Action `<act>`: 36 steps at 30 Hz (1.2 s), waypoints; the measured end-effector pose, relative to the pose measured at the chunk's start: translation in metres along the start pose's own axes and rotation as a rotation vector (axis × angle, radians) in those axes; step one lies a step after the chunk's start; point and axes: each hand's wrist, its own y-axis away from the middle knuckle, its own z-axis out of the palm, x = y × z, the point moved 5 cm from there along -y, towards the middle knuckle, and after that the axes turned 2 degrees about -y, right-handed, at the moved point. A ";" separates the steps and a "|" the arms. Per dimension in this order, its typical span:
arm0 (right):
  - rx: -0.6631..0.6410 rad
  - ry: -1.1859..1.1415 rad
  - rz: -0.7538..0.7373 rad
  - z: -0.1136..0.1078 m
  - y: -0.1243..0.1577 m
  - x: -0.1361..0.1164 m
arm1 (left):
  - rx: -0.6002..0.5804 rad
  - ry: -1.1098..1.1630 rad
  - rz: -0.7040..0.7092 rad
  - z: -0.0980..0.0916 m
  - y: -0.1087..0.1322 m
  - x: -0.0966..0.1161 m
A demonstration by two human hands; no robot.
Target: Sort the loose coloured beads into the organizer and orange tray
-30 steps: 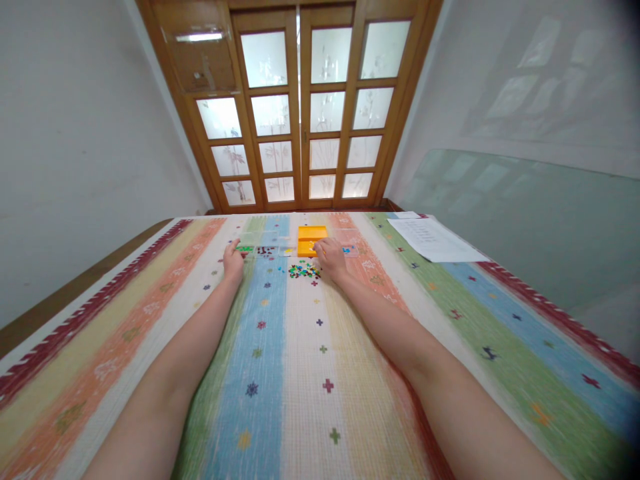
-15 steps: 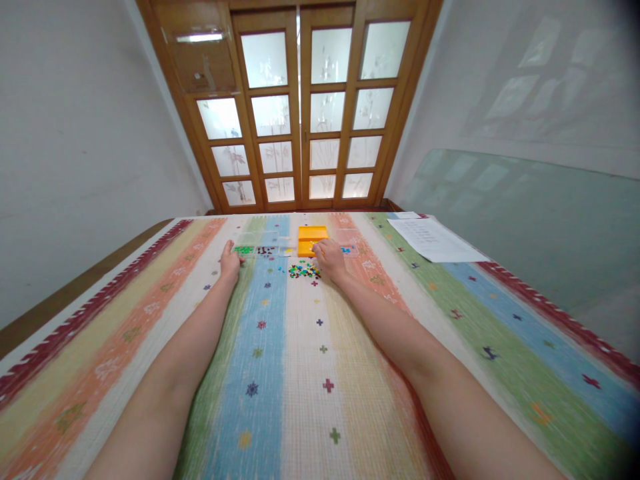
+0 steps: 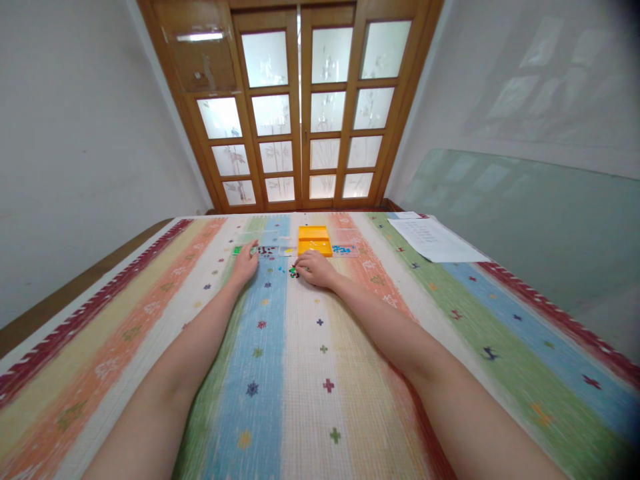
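Mostly covered by the right hand (image 3: 316,269), a loose pile of tiny pieces (image 3: 293,272) shows green and black on the cloth-covered table (image 3: 305,387), just nearer than an open, glossy orange-yellow box (image 3: 314,233). Those fingers curl downward; whether they pinch anything, I cannot tell. The left hand (image 3: 245,263), its grip likewise unclear, is at a clear box (image 3: 267,237) of green and dark-brown pieces.

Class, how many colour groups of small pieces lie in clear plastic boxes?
4: green pieces by the left hand, brown pieces alongside, yellow pieces left of the open yellow plastic box, blue pieces right of it. Some may be hidden.
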 end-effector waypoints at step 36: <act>-0.096 -0.061 -0.044 0.003 0.001 -0.009 | -0.298 -0.105 0.229 0.034 0.016 0.023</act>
